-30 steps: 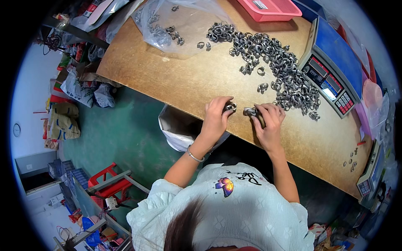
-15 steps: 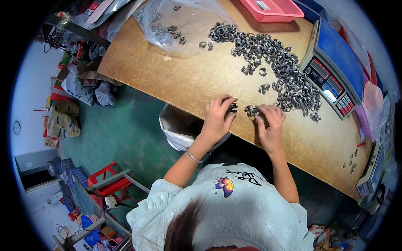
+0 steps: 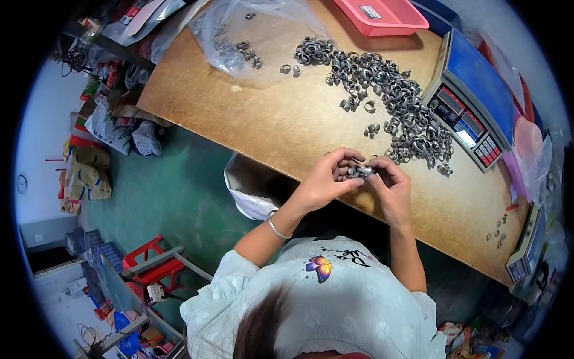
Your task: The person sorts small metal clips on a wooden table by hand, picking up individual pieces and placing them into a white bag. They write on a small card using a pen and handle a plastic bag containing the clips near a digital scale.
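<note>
A brown table (image 3: 251,122) spans the upper frame — on it, a heap of grey metal rings (image 3: 412,119), upper right. Right of centre, the left hand (image 3: 326,181) and right hand (image 3: 393,191) curl together — fingertips pinching a small ring cluster (image 3: 360,172).

We count one bare left hand (image 3: 323,183), one bare right hand (image 3: 396,192), one silver metal bracelet (image 3: 275,231), one brown wooden tabletop (image 3: 269,125) bearing one clear plastic bag (image 3: 272,42), one pink rectangular plastic tray (image 3: 391,27), two grey-bodied digital scales (image 3: 478,81), and grey metal rings (image 3: 412,107) heaped too densely to number.
</note>
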{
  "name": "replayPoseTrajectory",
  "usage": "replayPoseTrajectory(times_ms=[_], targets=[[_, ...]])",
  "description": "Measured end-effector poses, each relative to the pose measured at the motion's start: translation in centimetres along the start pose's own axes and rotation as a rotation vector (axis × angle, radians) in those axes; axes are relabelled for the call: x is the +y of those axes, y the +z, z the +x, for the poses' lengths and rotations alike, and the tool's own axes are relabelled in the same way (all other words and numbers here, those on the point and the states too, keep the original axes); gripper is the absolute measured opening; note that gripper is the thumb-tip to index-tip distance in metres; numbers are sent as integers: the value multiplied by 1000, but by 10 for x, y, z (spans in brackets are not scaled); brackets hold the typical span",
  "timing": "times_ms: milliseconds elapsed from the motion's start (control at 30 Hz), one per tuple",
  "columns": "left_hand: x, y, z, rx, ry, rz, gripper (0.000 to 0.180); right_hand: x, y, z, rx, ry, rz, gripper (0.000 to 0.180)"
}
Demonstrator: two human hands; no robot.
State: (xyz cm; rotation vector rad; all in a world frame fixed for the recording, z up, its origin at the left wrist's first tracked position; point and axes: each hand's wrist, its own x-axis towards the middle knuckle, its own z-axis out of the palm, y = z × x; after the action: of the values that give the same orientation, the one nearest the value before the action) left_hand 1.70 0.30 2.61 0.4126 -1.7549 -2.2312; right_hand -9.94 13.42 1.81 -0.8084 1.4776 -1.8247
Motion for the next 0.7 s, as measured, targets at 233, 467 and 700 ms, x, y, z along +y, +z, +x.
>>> replayPoseTrajectory(times_ms=[233, 467, 700], targets=[[20, 1, -7, -132, -239, -430, 30, -16, -2, 0, -99, 114, 280, 22], [13, 12, -12, -67, -227, -558, 32, -21, -8, -2, -65, 210, 171, 31], [15, 14, -15, 29, -198, -512, 29, -30, 1, -12, -13, 131, 74, 24]])
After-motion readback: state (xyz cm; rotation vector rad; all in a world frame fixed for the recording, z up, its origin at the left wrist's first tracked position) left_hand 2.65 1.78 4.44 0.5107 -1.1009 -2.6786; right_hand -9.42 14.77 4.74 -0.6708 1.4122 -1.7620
